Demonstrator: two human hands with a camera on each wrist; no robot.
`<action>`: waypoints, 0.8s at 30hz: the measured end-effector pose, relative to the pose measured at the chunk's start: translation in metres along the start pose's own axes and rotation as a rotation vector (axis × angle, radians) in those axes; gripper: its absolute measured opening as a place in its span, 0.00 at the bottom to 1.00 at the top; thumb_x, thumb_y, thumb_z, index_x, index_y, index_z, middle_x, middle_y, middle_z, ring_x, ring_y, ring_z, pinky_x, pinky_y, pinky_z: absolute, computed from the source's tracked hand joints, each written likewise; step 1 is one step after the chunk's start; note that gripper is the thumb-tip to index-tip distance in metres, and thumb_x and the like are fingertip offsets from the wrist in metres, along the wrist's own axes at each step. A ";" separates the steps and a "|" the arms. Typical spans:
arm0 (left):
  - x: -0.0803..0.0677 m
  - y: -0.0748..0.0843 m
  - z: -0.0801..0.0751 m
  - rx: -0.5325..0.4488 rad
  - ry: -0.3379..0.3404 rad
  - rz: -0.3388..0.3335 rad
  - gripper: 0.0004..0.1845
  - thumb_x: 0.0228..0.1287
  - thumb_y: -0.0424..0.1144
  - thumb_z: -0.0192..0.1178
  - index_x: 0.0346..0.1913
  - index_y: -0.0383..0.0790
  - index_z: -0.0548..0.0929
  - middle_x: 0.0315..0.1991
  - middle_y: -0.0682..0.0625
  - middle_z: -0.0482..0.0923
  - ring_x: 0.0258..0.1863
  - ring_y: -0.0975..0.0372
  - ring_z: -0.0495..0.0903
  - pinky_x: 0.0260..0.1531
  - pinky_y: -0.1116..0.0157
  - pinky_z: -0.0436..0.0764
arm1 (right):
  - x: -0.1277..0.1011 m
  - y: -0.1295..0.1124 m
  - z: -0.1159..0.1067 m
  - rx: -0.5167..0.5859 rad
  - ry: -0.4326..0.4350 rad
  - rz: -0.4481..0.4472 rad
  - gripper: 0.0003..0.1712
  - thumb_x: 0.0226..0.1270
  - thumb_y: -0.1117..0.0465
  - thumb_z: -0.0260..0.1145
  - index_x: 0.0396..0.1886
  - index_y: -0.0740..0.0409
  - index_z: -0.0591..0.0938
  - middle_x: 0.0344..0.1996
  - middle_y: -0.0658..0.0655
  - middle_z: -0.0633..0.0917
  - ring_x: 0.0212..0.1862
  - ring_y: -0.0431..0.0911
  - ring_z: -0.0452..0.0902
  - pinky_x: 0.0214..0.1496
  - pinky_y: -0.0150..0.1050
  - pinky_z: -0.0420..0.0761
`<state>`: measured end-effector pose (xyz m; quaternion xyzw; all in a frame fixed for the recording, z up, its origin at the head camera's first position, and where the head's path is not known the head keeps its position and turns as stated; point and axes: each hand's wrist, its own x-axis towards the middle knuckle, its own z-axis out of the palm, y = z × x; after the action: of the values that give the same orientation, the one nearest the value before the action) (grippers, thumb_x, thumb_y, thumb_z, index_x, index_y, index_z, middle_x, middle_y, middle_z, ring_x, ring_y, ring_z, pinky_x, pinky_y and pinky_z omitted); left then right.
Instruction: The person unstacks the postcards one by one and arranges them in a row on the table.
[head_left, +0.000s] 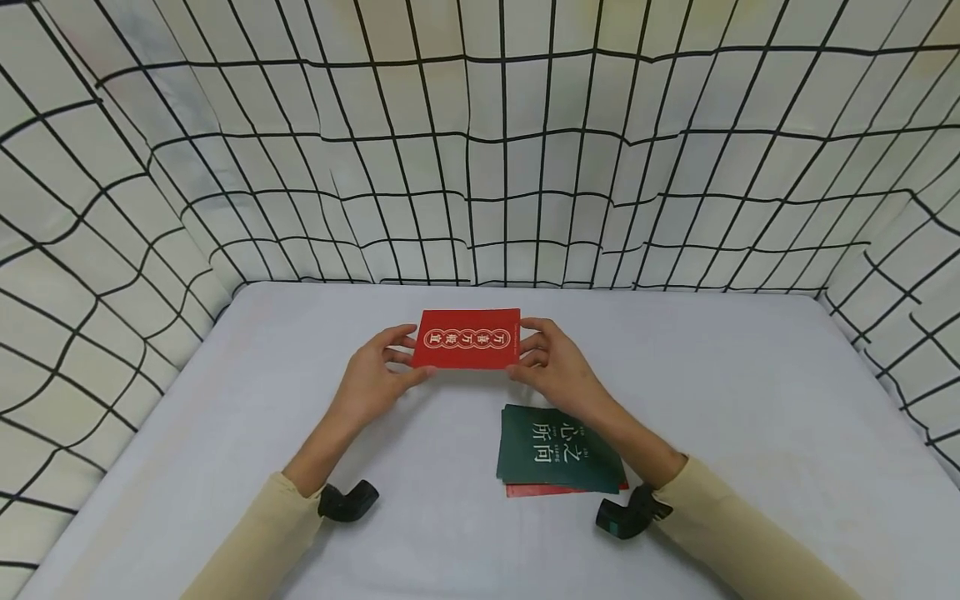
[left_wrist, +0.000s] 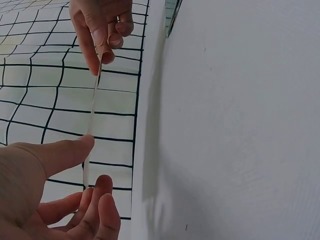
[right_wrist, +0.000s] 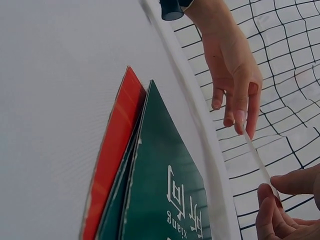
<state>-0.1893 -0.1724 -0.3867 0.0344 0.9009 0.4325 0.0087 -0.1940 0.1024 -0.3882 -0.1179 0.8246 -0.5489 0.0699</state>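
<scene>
A red envelope (head_left: pixel 467 318) with a row of white ringed characters is held up above the white table by both hands. My left hand (head_left: pixel 371 379) pinches its left end between thumb and fingers. At the right end, my right hand (head_left: pixel 562 371) grips it the same way. Both wrist views show the envelope (left_wrist: pixel 93 107) edge-on as a thin strip. Below my right hand lies a small pile of green envelopes (head_left: pixel 521 462) with white characters, and a red one (head_left: pixel 525 491) sticks out beneath. The right wrist view shows the green pile (right_wrist: pixel 155 145) close up.
The white-covered table (head_left: pixel 247 400) is bordered at the back and sides by a black grid net (head_left: pixel 502 167) over pale cloth. A black device (head_left: pixel 348 502) sits at the left wrist, another black device (head_left: pixel 626 515) at the right.
</scene>
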 end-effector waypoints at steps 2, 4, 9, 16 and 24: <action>0.000 -0.001 -0.001 0.005 0.008 -0.005 0.39 0.65 0.39 0.73 0.76 0.39 0.69 0.65 0.40 0.77 0.57 0.47 0.84 0.34 0.69 0.84 | 0.001 -0.001 0.001 0.012 -0.002 -0.009 0.42 0.68 0.66 0.73 0.77 0.60 0.63 0.54 0.62 0.86 0.44 0.44 0.87 0.47 0.34 0.87; -0.001 -0.001 -0.002 0.010 0.014 -0.011 0.39 0.65 0.39 0.73 0.76 0.39 0.69 0.64 0.40 0.77 0.57 0.47 0.84 0.35 0.69 0.85 | 0.002 -0.001 0.002 0.027 -0.005 -0.013 0.41 0.68 0.66 0.72 0.76 0.60 0.64 0.53 0.62 0.86 0.43 0.44 0.87 0.47 0.33 0.87; -0.002 -0.002 -0.006 0.004 0.024 -0.035 0.38 0.65 0.40 0.72 0.76 0.39 0.70 0.65 0.39 0.76 0.58 0.46 0.82 0.35 0.68 0.86 | 0.005 0.001 0.006 0.049 -0.012 -0.015 0.37 0.70 0.65 0.72 0.74 0.61 0.66 0.51 0.61 0.88 0.42 0.44 0.89 0.47 0.32 0.87; -0.004 -0.003 -0.010 -0.012 0.035 -0.045 0.38 0.66 0.40 0.72 0.77 0.39 0.69 0.66 0.39 0.76 0.59 0.45 0.81 0.34 0.69 0.85 | 0.007 0.002 0.011 0.026 0.021 -0.017 0.33 0.70 0.61 0.73 0.71 0.59 0.70 0.46 0.57 0.90 0.38 0.42 0.89 0.46 0.34 0.88; -0.003 -0.005 -0.015 -0.025 0.055 -0.039 0.38 0.67 0.39 0.71 0.77 0.39 0.68 0.64 0.37 0.76 0.58 0.45 0.82 0.33 0.72 0.83 | 0.008 -0.002 0.017 -0.018 0.061 -0.035 0.34 0.69 0.61 0.73 0.72 0.58 0.72 0.45 0.57 0.88 0.38 0.42 0.87 0.41 0.33 0.86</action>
<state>-0.1874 -0.1871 -0.3813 0.0048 0.8958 0.4443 -0.0073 -0.1969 0.0845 -0.3932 -0.1161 0.8292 -0.5457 0.0342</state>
